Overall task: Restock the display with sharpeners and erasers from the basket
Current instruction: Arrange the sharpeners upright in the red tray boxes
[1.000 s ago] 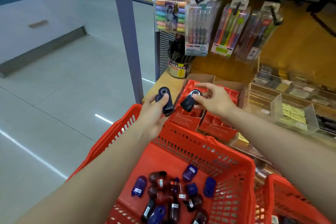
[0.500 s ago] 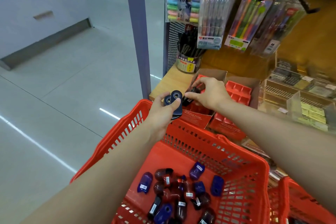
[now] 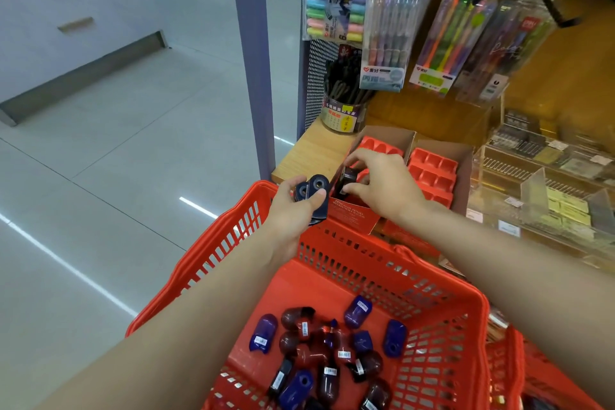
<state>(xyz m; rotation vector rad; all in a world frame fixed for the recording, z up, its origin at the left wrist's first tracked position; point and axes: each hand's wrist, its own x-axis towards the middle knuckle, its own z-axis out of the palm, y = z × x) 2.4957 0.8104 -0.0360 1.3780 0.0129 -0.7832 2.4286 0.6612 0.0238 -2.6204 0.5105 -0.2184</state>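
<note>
A red plastic basket (image 3: 442,306) in front of me holds several blue and dark red sharpeners (image 3: 327,348). My left hand (image 3: 293,210) grips two dark blue sharpeners (image 3: 314,191) above the basket's far rim. My right hand (image 3: 382,183) pinches a dark sharpener (image 3: 347,178) and holds it in the near corner of the left red display tray (image 3: 372,145), which sits in a cardboard box on the wooden shelf. A second red tray (image 3: 432,170) with empty compartments stands to its right.
Packs of pens and highlighters (image 3: 386,33) hang above the shelf. A tub of pens (image 3: 344,110) stands behind the trays. Clear acrylic bins (image 3: 545,190) of stationery fill the right side. A purple-grey post (image 3: 251,53) rises left of the shelf. A second red basket (image 3: 529,369) is at lower right.
My right hand has lowered its sharpener from above the tray down into the tray's near corner. My left hand with its two sharpeners stayed near the basket rim. The camera tilted slightly.
</note>
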